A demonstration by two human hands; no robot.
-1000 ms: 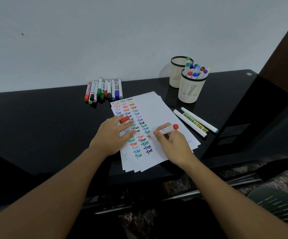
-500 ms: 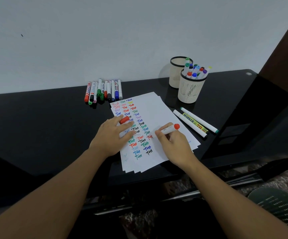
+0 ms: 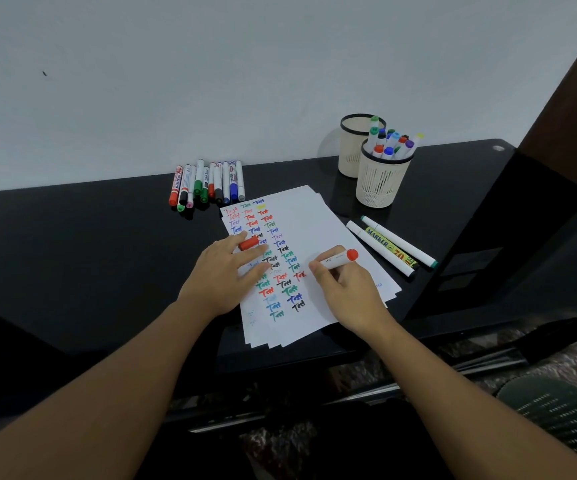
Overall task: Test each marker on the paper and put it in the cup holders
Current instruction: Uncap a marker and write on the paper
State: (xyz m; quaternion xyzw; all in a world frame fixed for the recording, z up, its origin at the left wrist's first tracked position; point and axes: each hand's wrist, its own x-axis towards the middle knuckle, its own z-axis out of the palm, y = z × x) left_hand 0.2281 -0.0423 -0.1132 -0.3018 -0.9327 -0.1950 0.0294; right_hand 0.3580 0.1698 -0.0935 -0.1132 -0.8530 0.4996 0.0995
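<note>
A stack of white paper [image 3: 321, 230] lies on the black table, covered with coloured "Test" marks. My right hand [image 3: 347, 287] grips a white marker with a red end [image 3: 339, 259], its tip down on the paper beside a fresh red mark. My left hand [image 3: 224, 275] rests flat on the paper's left side and pinches the red cap [image 3: 248, 243] between two fingers. Two cream cup holders stand at the back right: the near one [image 3: 380, 185] holds several markers, and the far one [image 3: 351, 157] stands behind it.
A row of several markers [image 3: 207, 183] lies at the back of the table by the wall. Three more markers [image 3: 392, 245] lie right of the paper. The table's front edge runs just below the paper. A dark panel rises on the right.
My right hand has moved slightly right along the paper while writing, leaving a new red mark. The left hand has stayed in place with the cap.
</note>
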